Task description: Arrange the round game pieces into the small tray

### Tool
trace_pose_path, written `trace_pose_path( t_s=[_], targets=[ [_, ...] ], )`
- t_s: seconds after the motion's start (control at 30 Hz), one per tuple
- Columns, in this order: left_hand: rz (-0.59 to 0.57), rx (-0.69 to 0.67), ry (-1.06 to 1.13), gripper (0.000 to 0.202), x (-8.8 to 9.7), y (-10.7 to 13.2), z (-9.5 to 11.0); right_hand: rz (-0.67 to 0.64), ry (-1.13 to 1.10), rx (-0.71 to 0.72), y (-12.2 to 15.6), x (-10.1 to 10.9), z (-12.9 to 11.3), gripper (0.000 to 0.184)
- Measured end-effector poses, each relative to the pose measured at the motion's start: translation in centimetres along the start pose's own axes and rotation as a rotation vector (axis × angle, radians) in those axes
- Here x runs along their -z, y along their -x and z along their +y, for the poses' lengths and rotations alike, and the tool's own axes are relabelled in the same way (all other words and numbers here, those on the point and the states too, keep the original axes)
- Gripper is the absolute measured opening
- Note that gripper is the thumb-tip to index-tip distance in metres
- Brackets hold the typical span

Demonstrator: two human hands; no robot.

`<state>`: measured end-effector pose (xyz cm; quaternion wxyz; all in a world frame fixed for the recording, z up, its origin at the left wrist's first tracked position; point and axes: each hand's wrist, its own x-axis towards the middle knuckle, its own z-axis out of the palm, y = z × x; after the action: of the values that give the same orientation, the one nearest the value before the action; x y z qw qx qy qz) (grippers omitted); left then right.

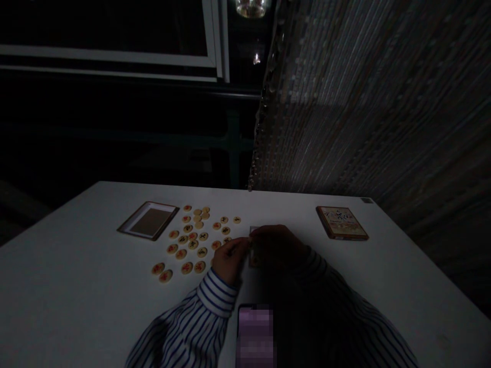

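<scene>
My left hand [231,259] is closed in a pinch over the middle of the table. Its fingertips meet those of my right hand [279,244], which is curled and mostly in dark shadow. A small pale thing shows between the fingertips, too dim to name. Under my right hand, a flat clear-edged case [253,262] is partly hidden; something round seems to lie in it. To the left of my left hand lie several round Chinese chess pieces [193,244], with red or black characters; a few plain pieces [198,218] show no marking.
An open shallow box part [150,221] lies at the left on the white table [95,266]. A printed box [342,223] sits at the right. In front of me is a phone [255,335]. A string curtain [326,128] hangs behind the table's right side.
</scene>
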<state>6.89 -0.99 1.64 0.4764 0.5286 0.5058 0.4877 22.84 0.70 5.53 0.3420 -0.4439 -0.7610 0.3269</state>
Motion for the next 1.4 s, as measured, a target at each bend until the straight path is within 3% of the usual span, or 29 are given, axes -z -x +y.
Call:
trace_pose_path(
  t_s=[0.23,0.57,0.87,1.1,1.4],
  targets=[
    [0.047,0.131,0.197,0.027,-0.05,-0.35,-0.81,-0.007,0.017,-0.003,-0.10,-0.05,0.85,0.019],
    [0.056,0.267,0.397,0.031,-0.20,-0.33,-0.45,-0.026,0.035,0.003,0.05,-0.25,0.58,0.021],
    [0.007,0.212,0.294,0.028,-0.18,-0.38,-0.76,-0.027,0.004,-0.023,-0.02,-0.37,0.61,0.019],
    [0.000,0.272,0.393,0.038,-0.27,-0.28,-0.70,-0.031,-0.017,-0.029,-0.03,-0.17,0.51,0.019],
    [0.003,0.239,0.351,0.034,-0.33,-0.26,-0.77,-0.010,0.005,-0.037,0.06,-0.26,0.60,0.016]
  ],
)
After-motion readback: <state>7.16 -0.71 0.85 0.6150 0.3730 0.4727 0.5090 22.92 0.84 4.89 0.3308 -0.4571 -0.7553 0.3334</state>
